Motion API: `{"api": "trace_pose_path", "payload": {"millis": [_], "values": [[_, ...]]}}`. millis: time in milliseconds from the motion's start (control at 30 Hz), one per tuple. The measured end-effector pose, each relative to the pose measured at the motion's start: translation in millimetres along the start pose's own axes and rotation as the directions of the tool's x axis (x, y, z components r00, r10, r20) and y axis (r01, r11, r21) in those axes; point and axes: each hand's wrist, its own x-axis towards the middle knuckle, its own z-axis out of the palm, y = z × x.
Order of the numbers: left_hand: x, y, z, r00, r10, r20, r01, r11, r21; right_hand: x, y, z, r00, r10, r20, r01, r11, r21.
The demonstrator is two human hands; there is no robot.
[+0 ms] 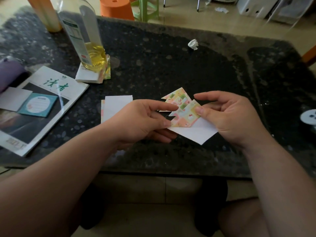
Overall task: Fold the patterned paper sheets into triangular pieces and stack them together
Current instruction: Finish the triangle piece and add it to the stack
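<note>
1. Head view: a dark speckled desk carries everything, and both bare forearms reach in from its near edge.
2. The left hand pinches the left corner of a partly folded patterned sheet, thumb on top and fingers curled beneath. Its index finger stretches out across the paper's upper edge.
3. The right hand holds the same sheet from the right. Its thumb presses on the patterned face and its lower fingers go under the white flap, while the index finger is raised clear above.
4. The sheet is near the middle of the desk, toward the near edge. Its patterned part points to the far side and its white underside forms a corner pointing to the near edge.
5. A second patterned piece, triangular, shows just behind the sheet on the far side. I cannot tell whether the two are joined.
6. A stack of sheets, white side up, lies flat just left of the left hand.
7. Toward the far left corner an oil bottle stands on a paper pile with patterned edges.
8. A magazine lies at the left edge, with a teal notepad and a white slip on it.
9. A crumpled paper ball sits toward the far edge, well apart from the hands.
</note>
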Motion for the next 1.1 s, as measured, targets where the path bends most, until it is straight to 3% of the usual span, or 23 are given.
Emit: {"api": "trace_pose_path", "payload": {"millis": [133, 333, 467, 667, 800, 967, 1100], "values": [[1, -3, -3, 0.997, 0.080, 0.010, -0.081, 0.982, 0.168, 2, 2, -3, 1.000, 0.006, -0.028, -0.006, 1.000, -0.002], [0, -12, -4, 0.962, 0.271, 0.009, -0.245, 0.852, 0.462, 4, 6, -1, 0.999, -0.008, -0.049, 0.005, 0.998, -0.065], [0, -11, 0, 0.924, 0.365, -0.115, -0.256, 0.814, 0.522, 5, 8, 1, 0.997, -0.035, -0.063, 0.032, 0.999, -0.035], [5, -7, 0, 0.932, 0.299, -0.207, -0.228, 0.924, 0.307, 4, 8, 3, 0.999, 0.020, -0.034, -0.019, 0.999, 0.035], [4, -6, 3, 0.951, 0.233, -0.205, -0.205, 0.968, 0.145, 0, -2, 3, 0.996, 0.044, 0.072, -0.055, 0.984, 0.171], [5, -6, 3, 0.958, 0.209, -0.196, -0.193, 0.977, 0.095, 1, 4, 6, 0.999, -0.022, 0.030, 0.022, 1.000, -0.004], [4, -8, 5, 0.964, 0.190, -0.185, -0.181, 0.981, 0.065, 2, 7, 10, 1.000, -0.001, -0.017, 0.001, 1.000, -0.015]]}}
